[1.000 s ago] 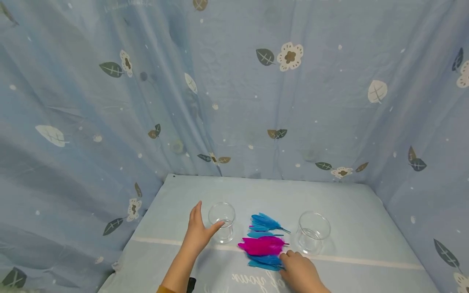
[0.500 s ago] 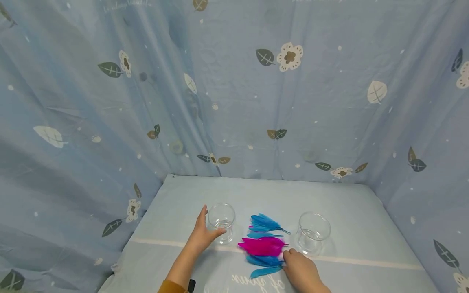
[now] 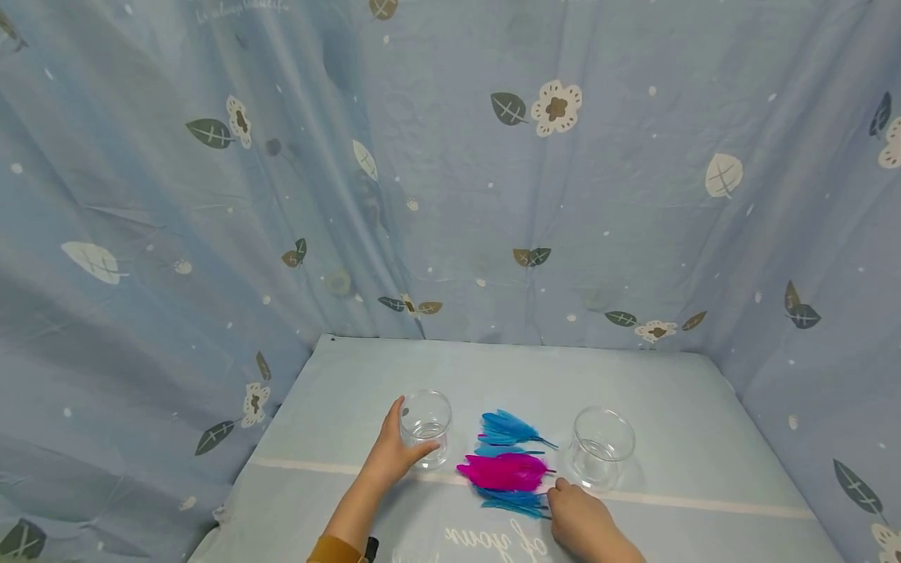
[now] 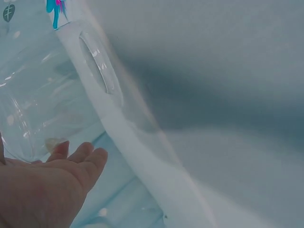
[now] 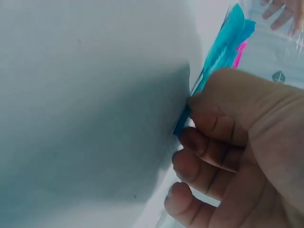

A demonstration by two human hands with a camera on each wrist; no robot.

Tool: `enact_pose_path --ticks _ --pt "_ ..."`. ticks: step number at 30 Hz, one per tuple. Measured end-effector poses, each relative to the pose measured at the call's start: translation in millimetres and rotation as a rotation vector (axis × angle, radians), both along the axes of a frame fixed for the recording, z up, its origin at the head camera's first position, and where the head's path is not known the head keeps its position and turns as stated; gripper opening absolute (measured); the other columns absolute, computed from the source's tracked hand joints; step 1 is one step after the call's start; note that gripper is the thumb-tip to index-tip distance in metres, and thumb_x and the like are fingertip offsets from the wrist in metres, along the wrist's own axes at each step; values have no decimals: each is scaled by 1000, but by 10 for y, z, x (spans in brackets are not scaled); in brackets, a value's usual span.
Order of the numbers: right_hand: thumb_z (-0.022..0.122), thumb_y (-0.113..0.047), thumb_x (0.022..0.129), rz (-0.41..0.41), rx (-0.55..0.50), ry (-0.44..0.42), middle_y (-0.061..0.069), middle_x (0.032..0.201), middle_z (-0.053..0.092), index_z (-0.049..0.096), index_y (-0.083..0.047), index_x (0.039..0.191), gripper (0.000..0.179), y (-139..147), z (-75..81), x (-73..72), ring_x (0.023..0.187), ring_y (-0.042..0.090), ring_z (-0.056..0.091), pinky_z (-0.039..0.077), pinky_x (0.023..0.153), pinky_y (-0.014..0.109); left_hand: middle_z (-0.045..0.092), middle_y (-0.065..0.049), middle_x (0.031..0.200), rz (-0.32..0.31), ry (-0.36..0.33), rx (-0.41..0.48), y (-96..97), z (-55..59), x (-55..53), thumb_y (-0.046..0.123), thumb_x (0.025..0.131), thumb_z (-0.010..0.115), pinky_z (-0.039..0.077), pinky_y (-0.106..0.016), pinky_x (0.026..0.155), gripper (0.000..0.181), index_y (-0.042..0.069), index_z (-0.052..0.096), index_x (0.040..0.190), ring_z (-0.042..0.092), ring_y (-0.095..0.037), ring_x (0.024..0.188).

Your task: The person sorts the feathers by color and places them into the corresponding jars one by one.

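On the table, my left hand curves around the left side of a clear glass cup, thumb in front and fingertips at the far side. The left wrist view shows the fingers against the transparent wall of the cup. My right hand pinches the quill end of a blue feather between thumb and fingers, while its vane lies among the blue feathers nearest me. Just beyond lies a bundle of magenta feathers, with more blue feathers farther back.
A second clear glass cup stands to the right of the feathers. The light blue cloth-covered table meets a patterned blue curtain behind and at both sides.
My left hand has moved right and closed in on the glass cup. At the near pile, my right hand has shifted slightly right; a blue feather separated toward me, then came back against the others.
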State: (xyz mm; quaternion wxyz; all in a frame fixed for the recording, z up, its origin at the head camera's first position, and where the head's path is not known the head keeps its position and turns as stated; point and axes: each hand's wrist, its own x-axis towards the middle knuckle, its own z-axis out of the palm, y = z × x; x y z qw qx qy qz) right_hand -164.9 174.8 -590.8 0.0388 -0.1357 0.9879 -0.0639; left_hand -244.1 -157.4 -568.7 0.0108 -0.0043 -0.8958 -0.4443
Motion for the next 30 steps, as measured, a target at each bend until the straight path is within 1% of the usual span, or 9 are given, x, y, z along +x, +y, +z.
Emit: enact_pose_path --ticks 4,8,11,14,16,19,23,27,30 --pt "70 -11 78 36 -49 -87 13 98 66 68 -1 102 27 46 91 8 87 30 65 56 84 51 34 -20 156 5 0 -3 2 -7 -1 56 70 84 36 -64 109 117 17 16 157 40 -44 138" --pt "69 -10 80 106 -126 -105 1 76 61 64 -11 90 11 123 183 11 69 18 56 55 69 38 32 -20 157 12 -6 -6 6 -11 5 56 71 83 37 -64 107 116 18 16 157 40 -45 138" --pt "68 -10 83 180 -198 -99 -9 63 45 54 -20 80 17 191 187 -16 59 9 41 42 58 27 31 -20 157 16 -9 -3 9 -13 8 56 71 83 38 -65 107 115 18 16 157 40 -45 138" --pt "67 -7 84 244 -290 -92 -15 66 43 56 -21 81 18 247 128 -57 61 2 39 40 58 23 32 -20 157 14 -5 -2 12 -22 4 55 72 83 38 -65 107 115 19 15 157 41 -45 138" --pt "67 -6 84 251 -369 -93 -18 69 47 61 -20 83 16 273 75 -82 64 -2 41 42 59 22 33 -19 156 11 -1 -2 11 -27 -1 56 72 82 38 -64 107 115 19 15 157 41 -44 138" --pt "68 -7 85 205 -490 -101 -18 74 53 65 -19 85 13 297 13 -104 67 -4 44 44 60 21 33 -19 156 6 2 -6 6 -39 -11 57 72 82 38 -64 107 114 20 15 157 41 -44 138" --pt "71 -17 89 72 -604 -126 -16 77 59 67 -23 85 7 308 -7 -108 70 -3 47 45 63 20 34 -20 156 1 13 2 1 -52 -19 57 71 82 38 -64 107 115 19 16 157 41 -44 138" --pt "72 -27 89 -54 -655 -138 -14 79 63 69 -26 85 5 297 61 -111 71 0 50 46 64 19 35 -20 155 0 23 15 -2 -57 -23 56 71 83 37 -64 108 115 18 17 157 41 -44 138" --pt "73 -30 89 -127 -712 -169 -9 79 64 69 -23 87 8 273 162 -137 69 4 53 47 62 21 35 -20 155 3 23 23 -6 -62 -24 56 70 83 37 -65 108 114 19 18 156 42 -44 137"
